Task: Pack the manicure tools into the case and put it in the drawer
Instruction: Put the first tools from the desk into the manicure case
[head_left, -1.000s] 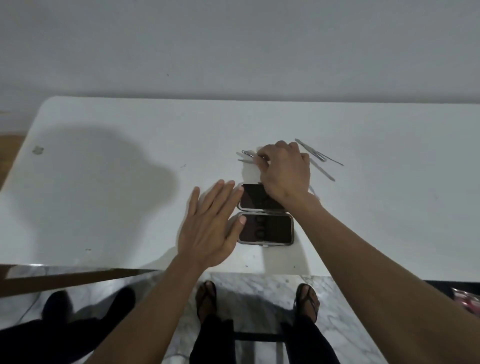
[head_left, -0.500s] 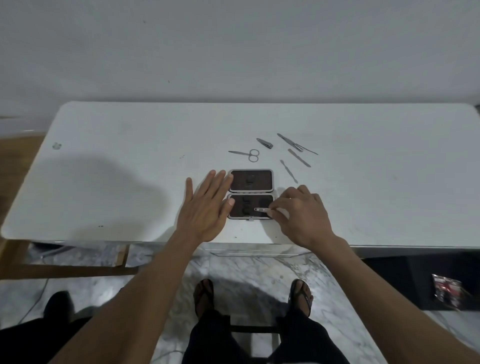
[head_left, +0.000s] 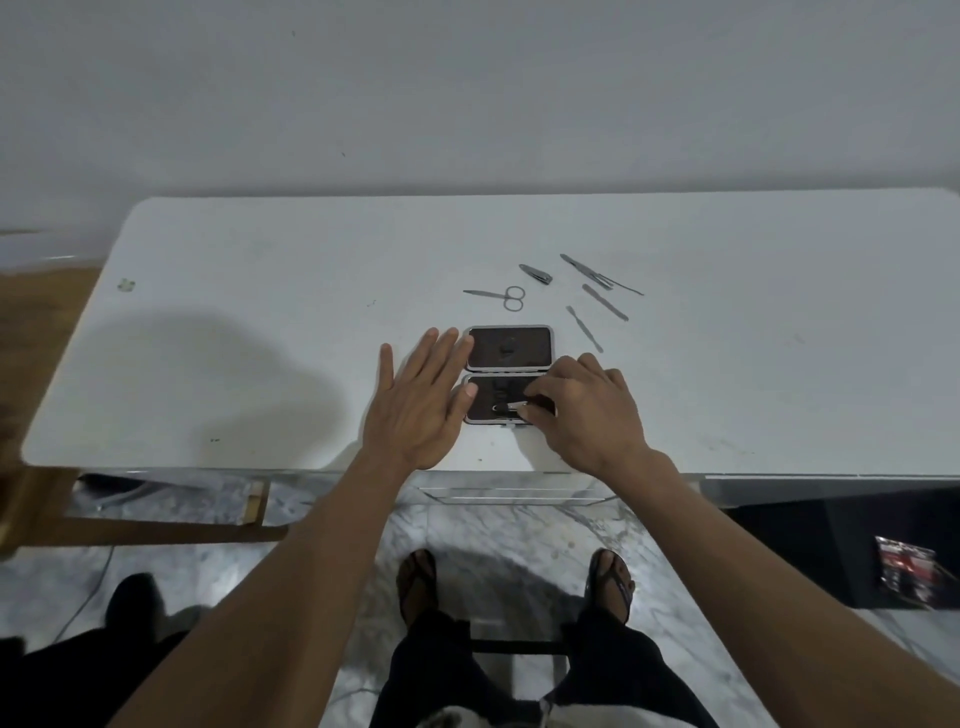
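Note:
The manicure case (head_left: 511, 347) lies open on the white table (head_left: 260, 338), dark inside with a silver rim. My left hand (head_left: 418, 402) rests flat against the case's left side, fingers spread. My right hand (head_left: 584, 413) pinches a small metal tool (head_left: 511, 406) and holds it down in the near half of the case. Beyond the case lie small scissors (head_left: 503, 296), a nail clipper (head_left: 536, 274), and three slim metal tools (head_left: 597, 275) (head_left: 605, 302) (head_left: 584, 328).
A wall runs behind the table. A wooden piece of furniture (head_left: 130, 519) stands at the lower left. A dark box with a coloured packet (head_left: 906, 571) sits on the marble floor at the right. My sandalled feet are below the table's near edge.
My right hand took a tool from the pile behind the case, carried it to the near half, and now presses it further into the case. My left hand stayed beside the case.

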